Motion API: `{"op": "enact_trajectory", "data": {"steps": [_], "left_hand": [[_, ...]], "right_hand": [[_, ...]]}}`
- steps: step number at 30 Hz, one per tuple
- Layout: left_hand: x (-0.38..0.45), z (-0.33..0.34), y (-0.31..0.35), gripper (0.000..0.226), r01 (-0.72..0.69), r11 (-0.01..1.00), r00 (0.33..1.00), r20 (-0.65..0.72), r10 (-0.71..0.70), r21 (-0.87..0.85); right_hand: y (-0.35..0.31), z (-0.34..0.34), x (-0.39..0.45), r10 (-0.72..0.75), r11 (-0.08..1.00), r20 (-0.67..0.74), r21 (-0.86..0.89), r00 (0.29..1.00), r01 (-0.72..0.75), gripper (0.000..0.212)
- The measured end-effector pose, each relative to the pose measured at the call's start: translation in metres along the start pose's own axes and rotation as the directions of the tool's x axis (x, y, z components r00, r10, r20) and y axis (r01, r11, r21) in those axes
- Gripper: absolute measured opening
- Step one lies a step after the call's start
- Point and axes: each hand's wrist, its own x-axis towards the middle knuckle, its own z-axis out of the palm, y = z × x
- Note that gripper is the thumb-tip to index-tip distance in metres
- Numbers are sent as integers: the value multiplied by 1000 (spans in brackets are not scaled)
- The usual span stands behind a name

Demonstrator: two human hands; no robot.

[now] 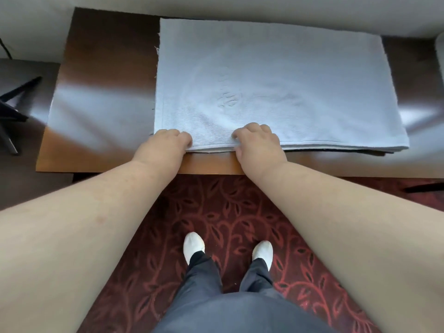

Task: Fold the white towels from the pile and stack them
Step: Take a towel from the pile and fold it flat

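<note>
A white towel [276, 75] lies flat on the brown wooden table [101, 97], covering its middle and right part. It is doubled over, with layered edges showing along the near side. An embossed mark sits at its centre. My left hand [165, 145] grips the near edge at the towel's left corner, fingers curled over the cloth. My right hand [258, 144] pinches the same near edge a short way to the right, fingers curled on top and thumb at the layers.
A light grey wall or sofa back [216, 6] runs behind the table. A dark stand [14, 104] is on the floor at the left. Below the table's front edge is a red patterned carpet [228, 205], with my feet in white socks.
</note>
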Motion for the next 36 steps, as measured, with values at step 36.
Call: {"op": "enact_trajectory", "data": {"steps": [36], "left_hand": [[77, -4, 231, 20, -214, 927, 977, 53, 208, 307]], "right_hand": [[287, -57, -56, 323, 934, -15, -157, 946, -321, 60]]}}
